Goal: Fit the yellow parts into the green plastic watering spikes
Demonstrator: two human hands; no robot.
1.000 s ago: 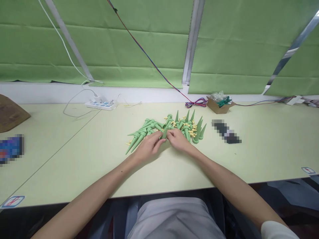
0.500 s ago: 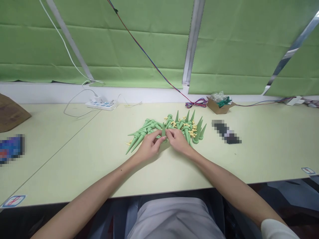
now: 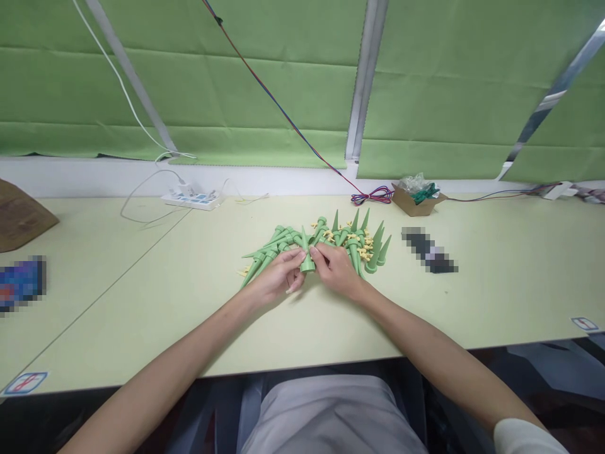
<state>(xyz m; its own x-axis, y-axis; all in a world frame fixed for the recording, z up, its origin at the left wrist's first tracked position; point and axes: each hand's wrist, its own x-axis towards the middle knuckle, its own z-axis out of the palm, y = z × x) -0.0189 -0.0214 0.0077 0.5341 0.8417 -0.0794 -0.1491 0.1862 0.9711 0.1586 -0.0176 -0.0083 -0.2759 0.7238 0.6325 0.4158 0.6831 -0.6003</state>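
Far left: brown paper-like item (image 3: 23,217), edge cut off by the view. Nearer, blurred blue item (image 3: 21,284); blue-edged sticker (image 3: 26,383) at the near edge of the pale table (image 3: 155,315). Far side, white power strip (image 3: 193,200) with plug and pale cable. Centre-left, green spikes (image 3: 268,256) lie in a loose heap, points mostly left and near.

Left hand (image 3: 282,272): holding the green spike (image 3: 307,258) between thumb and fingers, at the near side of the heap's middle, tip far, wide round end near. Right hand (image 3: 336,268): thumb and finger closed narrow at the spike's right side; can't tell if a small part is pinched there.

Right part of heap: more green spikes, several standing tip up, small yellow pieces (image 3: 366,247) among them. Behind, coiled red-blue wire (image 3: 372,196), then open cardboard box (image 3: 414,203) with clear plastic and dark green stuff. Just nearer, blurred dark item (image 3: 429,250). Far right, white block (image 3: 558,190) by the wall; second sticker (image 3: 585,324) at near edge.
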